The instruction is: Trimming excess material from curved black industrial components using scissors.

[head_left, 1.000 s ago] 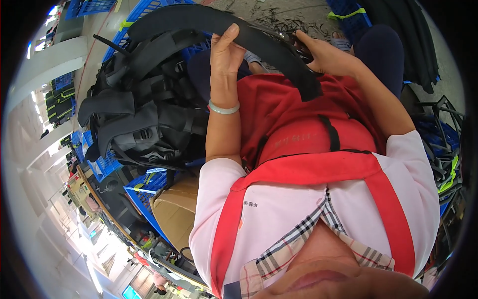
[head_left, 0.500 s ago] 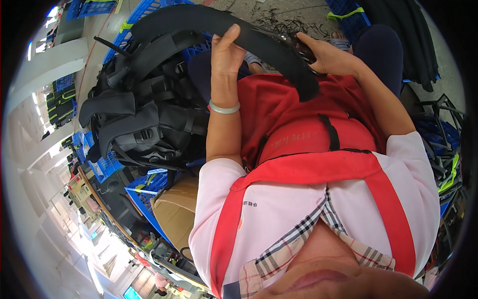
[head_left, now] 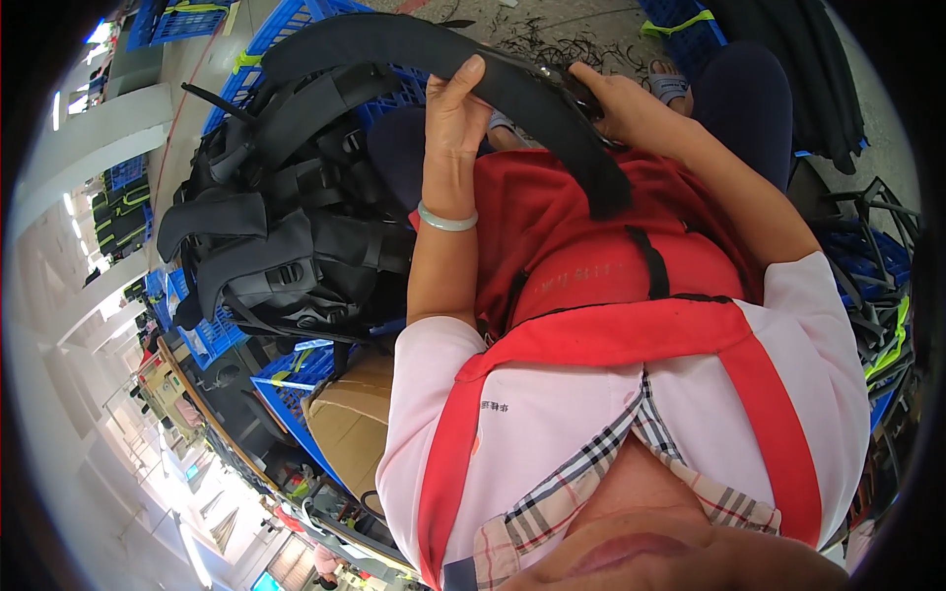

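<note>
The left hand (head_left: 456,116) grips a black curved strap (head_left: 507,84), thumb on top; the right hand (head_left: 636,106) clasps a dark shiny object (head_left: 583,97) alongside. The strap's long axis arcs rightward from the blue crate's (head_left: 281,22) rim, its tip pointing bodyward over the red apron (head_left: 537,182).

Looks down from the head (head_left: 729,558), through the left 1 of 2 fisheye cameras worn side by side. Faces over the red apron (head_left: 611,330) toward the floor (head_left: 581,22). Sits very near to the checked collar (head_left: 557,483), farther from the left hand (head_left: 456,118) and the right hand (head_left: 631,110).
</note>
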